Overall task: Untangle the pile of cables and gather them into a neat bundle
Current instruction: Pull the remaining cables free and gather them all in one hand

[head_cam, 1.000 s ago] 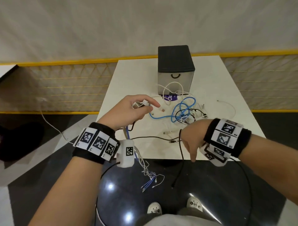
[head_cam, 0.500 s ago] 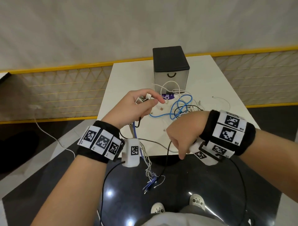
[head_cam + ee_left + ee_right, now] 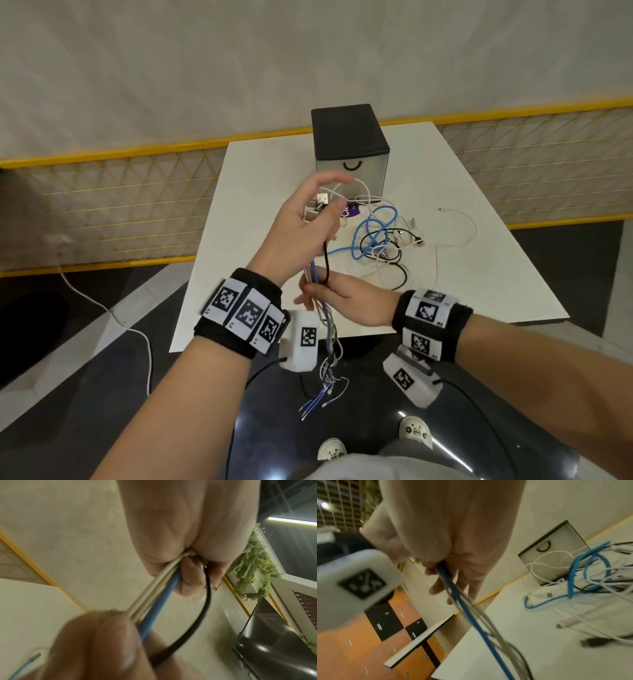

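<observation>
My left hand [image 3: 320, 219] is raised over the table's near edge and grips the plug ends of several gathered cables [image 3: 318, 270], blue, white and black. Its index finger sticks out. Right below it, my right hand [image 3: 317, 296] is curled round the same hanging strands. Their loose ends [image 3: 325, 387] dangle past the table edge. In the left wrist view the blue cable [image 3: 159, 601], pale cables and a black loop [image 3: 206, 601] run from my palm. The remaining tangle [image 3: 376, 236] of blue, black and white cables lies on the white table [image 3: 479, 274].
A small drawer box [image 3: 349, 147] with a black top stands behind the tangle. A purple-labelled item [image 3: 351, 210] lies beside it. A white cable [image 3: 459, 226] loops to the right. Another white cord [image 3: 137, 335] trails on the floor at the left. My shoes [image 3: 414, 428] are below.
My left hand has lifted higher with the plug ends. My right hand has moved left, under the left hand, and taken hold of the hanging strands, the black cable among them.
</observation>
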